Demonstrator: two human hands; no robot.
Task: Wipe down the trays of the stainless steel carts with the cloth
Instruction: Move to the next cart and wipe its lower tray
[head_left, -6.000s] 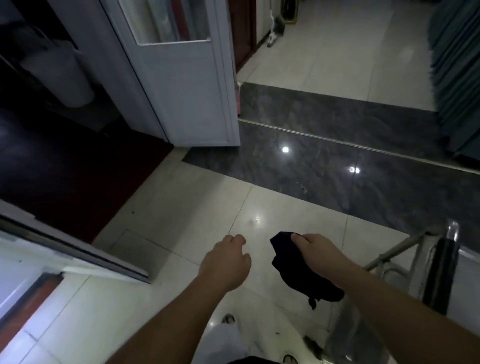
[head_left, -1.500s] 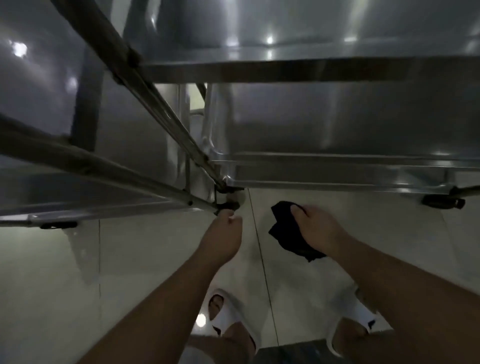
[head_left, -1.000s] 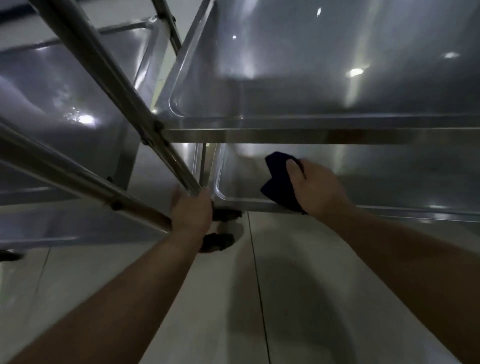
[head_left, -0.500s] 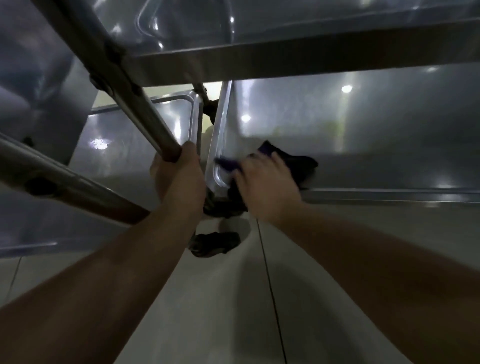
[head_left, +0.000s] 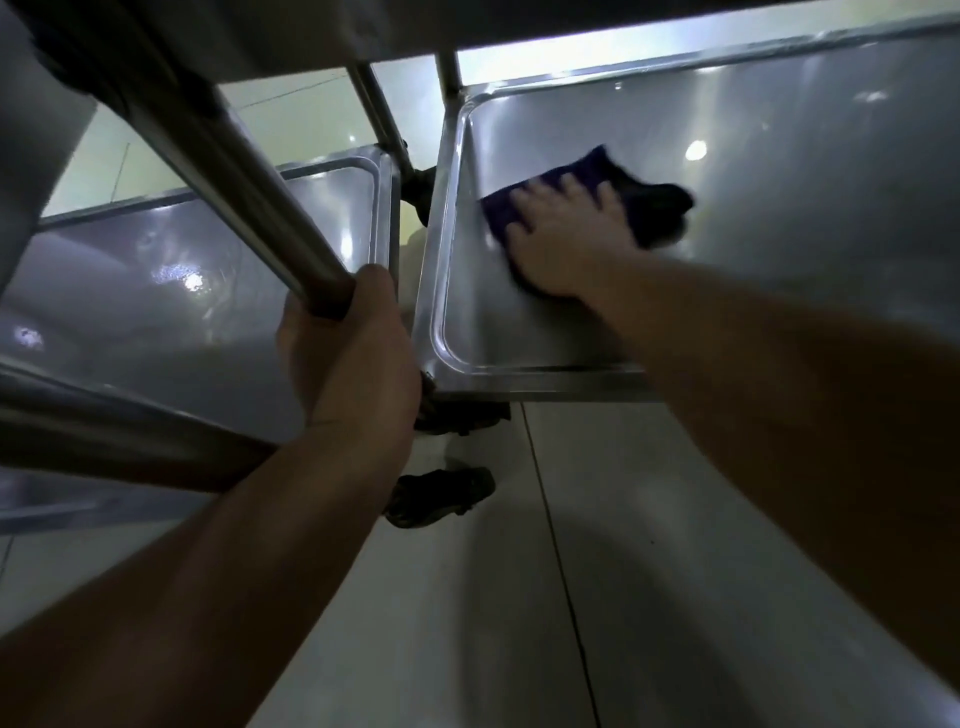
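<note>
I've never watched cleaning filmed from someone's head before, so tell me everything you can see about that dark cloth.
The cloth is dark, navy to near black, soft and rumpled, and blurred at its far end. It lies spread on the floor of the bottom steel tray of the right-hand cart, near the tray's left wall. The right hand presses flat on it with fingers straight and spread, covering its middle, so cloth shows beyond the fingertips and to the right. Nothing else touches it. Any print or weave is too dim to tell.

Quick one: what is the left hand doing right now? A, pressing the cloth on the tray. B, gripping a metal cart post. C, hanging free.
B: the left hand is wrapped around the cart post, while the right hand presses the cloth flat on the tray.
</note>
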